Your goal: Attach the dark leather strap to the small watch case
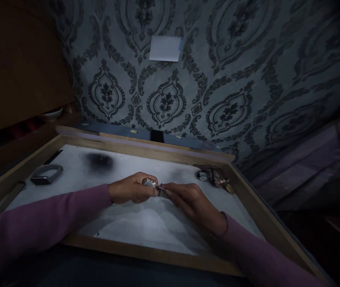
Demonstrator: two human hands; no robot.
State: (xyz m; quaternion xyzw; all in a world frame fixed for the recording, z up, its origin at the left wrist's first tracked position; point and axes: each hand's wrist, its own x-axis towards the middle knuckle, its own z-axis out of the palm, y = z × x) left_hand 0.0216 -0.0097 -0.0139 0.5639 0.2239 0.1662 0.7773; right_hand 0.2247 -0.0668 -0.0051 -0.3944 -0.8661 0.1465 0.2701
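Note:
My left hand (pixel 134 189) is closed around a wristwatch (pixel 149 183), its round silver-rimmed face turned up. From the right, my right hand (pixel 189 201) pinches a thin metal tool (pixel 162 188), whose tip meets the watch's right edge. The tool's exact kind is too small and dim to make out. A short dark piece, perhaps strap, shows just below that tip. Both hands are above the white surface (pixel 128 231) inside a shallow wooden-framed tray (pixel 146 249).
At the tray's left lie a grey-banded watch (pixel 46 175), a dark strip (pixel 53 157) and a long strap (pixel 8 197). Several watches (pixel 214 177) are heaped at the right. Behind the tray rises a patterned wall (pixel 167 99); a wooden cabinet (pixel 20 59) stands left.

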